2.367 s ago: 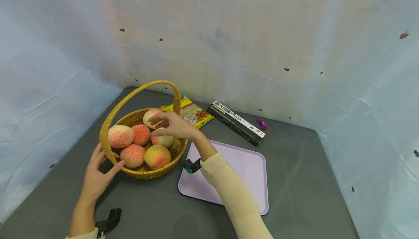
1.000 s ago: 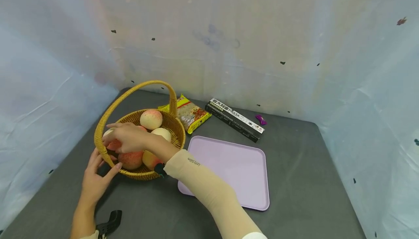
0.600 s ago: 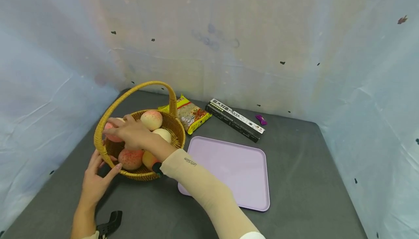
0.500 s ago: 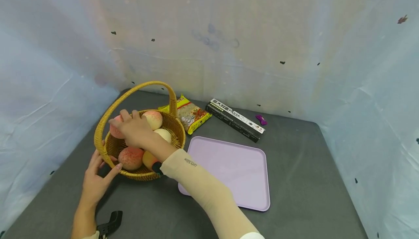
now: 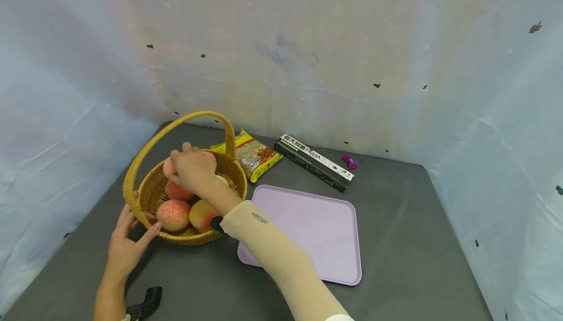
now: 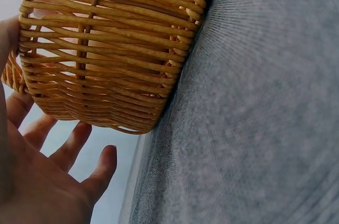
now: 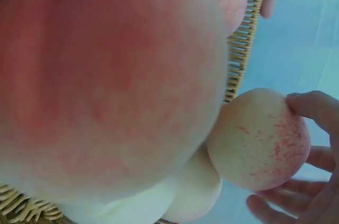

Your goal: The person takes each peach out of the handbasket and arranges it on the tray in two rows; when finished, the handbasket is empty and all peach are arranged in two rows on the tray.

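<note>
Your right hand (image 5: 193,167) had thumb and fingers clamped on a peach (image 7: 254,142) over the back of the basket (image 5: 189,239); your left hand (image 5: 124,250) gripped its side by the handle (image 5: 129,188). Peach looked light, firm, maybe slick, best taken round its widest part. Your right hand hid some fruit (image 5: 173,216), and you couldn't tell whether the held one sat clear of the rest.

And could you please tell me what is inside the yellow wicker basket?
Round, pink and yellow peaches lie inside the basket. The right hand, gripping a speckled peach, partly covers others; anything directly beneath the peaches is hidden.
</note>
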`<state>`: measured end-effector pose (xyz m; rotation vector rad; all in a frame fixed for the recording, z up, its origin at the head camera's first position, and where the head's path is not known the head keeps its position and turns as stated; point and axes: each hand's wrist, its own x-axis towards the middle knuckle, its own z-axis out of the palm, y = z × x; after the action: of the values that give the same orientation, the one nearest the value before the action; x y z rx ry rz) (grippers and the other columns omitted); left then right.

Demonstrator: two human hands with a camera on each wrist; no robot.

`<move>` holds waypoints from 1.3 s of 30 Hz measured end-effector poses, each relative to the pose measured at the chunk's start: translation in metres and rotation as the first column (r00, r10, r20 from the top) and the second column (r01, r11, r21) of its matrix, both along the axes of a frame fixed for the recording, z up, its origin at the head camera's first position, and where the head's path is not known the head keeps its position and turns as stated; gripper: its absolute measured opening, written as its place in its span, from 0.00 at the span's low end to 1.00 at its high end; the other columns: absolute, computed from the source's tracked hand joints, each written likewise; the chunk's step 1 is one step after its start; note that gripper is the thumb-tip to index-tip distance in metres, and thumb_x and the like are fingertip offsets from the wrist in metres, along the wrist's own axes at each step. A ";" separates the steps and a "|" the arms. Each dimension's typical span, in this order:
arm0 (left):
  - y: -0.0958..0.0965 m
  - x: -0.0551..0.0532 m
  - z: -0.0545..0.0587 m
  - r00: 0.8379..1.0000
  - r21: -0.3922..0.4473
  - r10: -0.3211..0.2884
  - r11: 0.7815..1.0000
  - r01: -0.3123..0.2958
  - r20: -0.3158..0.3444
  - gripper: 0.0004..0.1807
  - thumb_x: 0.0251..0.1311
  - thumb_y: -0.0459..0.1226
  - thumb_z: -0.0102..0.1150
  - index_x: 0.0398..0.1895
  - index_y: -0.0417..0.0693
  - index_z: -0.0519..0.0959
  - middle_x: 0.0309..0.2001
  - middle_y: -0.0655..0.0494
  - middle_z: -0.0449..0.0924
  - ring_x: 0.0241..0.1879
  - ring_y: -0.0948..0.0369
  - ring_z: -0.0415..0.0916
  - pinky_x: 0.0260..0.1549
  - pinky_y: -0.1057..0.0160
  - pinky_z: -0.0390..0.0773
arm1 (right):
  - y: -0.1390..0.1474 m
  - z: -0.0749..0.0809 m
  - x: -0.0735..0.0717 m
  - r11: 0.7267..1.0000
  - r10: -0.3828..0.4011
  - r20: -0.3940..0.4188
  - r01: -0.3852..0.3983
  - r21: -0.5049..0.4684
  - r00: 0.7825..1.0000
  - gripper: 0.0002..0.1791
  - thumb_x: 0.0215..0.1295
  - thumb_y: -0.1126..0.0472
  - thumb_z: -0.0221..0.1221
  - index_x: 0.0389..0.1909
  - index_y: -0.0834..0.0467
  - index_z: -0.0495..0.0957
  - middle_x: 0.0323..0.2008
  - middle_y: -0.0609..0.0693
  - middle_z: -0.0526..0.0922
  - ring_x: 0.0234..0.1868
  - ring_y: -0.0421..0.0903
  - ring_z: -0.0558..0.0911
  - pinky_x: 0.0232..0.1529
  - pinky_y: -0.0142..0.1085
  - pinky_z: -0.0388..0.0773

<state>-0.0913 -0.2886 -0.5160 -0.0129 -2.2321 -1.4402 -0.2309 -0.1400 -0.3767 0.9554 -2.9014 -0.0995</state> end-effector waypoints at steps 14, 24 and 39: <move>0.002 0.005 0.004 1.000 -0.001 0.008 1.000 -0.008 0.019 0.14 0.56 0.22 0.66 0.45 0.31 0.77 0.78 0.56 0.51 0.74 0.65 0.49 0.55 0.72 0.60 | 0.027 -0.007 -0.015 0.925 0.220 0.277 -0.111 -0.362 0.935 0.37 0.64 0.46 0.66 0.72 0.50 0.67 0.61 0.45 0.74 0.57 0.39 0.75 0.50 0.28 0.73; 0.002 0.002 0.004 1.000 0.006 0.003 1.000 -0.003 0.000 0.15 0.55 0.21 0.66 0.45 0.29 0.76 0.78 0.56 0.51 0.74 0.65 0.50 0.55 0.75 0.61 | 0.073 -0.001 -0.021 0.671 0.460 0.404 -0.012 -0.741 0.790 0.38 0.58 0.54 0.72 0.68 0.60 0.71 0.57 0.49 0.78 0.50 0.36 0.76 0.46 0.23 0.73; 0.001 0.002 0.003 1.000 0.002 -0.005 1.000 0.005 0.001 0.14 0.54 0.20 0.66 0.44 0.29 0.76 0.78 0.57 0.50 0.74 0.65 0.48 0.53 0.78 0.60 | 0.161 0.022 -0.016 0.533 0.490 0.358 0.052 -0.845 0.795 0.36 0.56 0.61 0.73 0.67 0.56 0.73 0.58 0.50 0.77 0.53 0.41 0.77 0.52 0.33 0.77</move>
<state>-0.0897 -0.2879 -0.5128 -0.0171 -2.2335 -1.4450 -0.2466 0.0213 -0.3545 1.2462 -2.5681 1.7061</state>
